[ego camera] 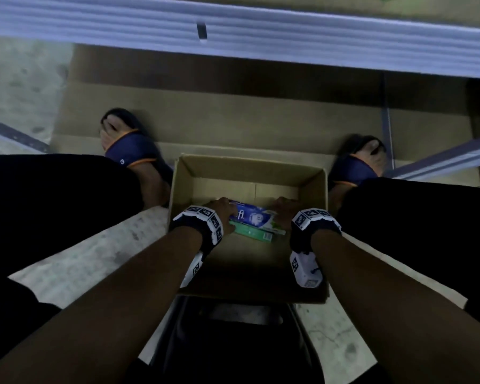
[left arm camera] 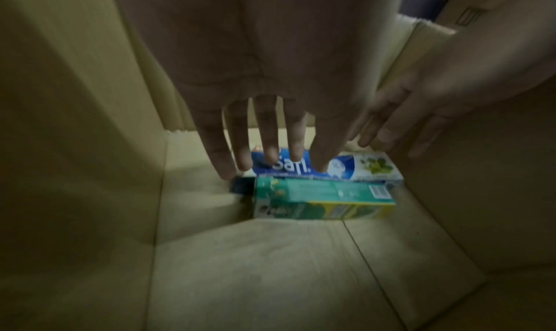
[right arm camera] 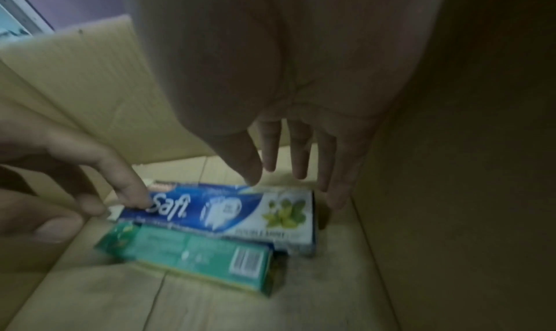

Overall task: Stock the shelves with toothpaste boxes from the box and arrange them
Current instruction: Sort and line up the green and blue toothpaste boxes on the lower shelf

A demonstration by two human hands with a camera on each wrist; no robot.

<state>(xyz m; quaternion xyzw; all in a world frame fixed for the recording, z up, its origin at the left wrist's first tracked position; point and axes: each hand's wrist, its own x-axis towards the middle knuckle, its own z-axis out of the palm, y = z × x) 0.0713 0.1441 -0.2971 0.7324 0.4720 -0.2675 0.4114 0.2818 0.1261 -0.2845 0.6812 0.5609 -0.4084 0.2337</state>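
Both hands are down inside the open brown cardboard carton [ego camera: 248,167] on the floor, so the step in hand looks like picking up the last stock rather than shelving it.

At the left end, the left hand [ego camera: 221,208] reaches in with its fingers [left arm camera: 272,134] straight and spread wide; the tips lie on or just over the left end of the blue and white toothpaste box with a green leaf print [right arm camera: 228,211]. No curl round it shows, so it holds nothing yet.

That box lies flat near the middle of the carton floor, closer to the far wall. Touching its near side lies a teal-green toothpaste box with a barcode [right arm camera: 192,250], parallel to it, and a yellow-edged box [left arm camera: 346,211] shows under the teal one.

At the right end, the right hand [ego camera: 284,210] hangs beside the carton's right wall, fingers [right arm camera: 299,150] straight and loosely parted, just off the blue box's right end, holding nothing.

The next move probably calls for pressing in on both ends, or closing round the boxes, then lifting them clear of the carton's walls toward the white shelf edge [ego camera: 261,26] above.
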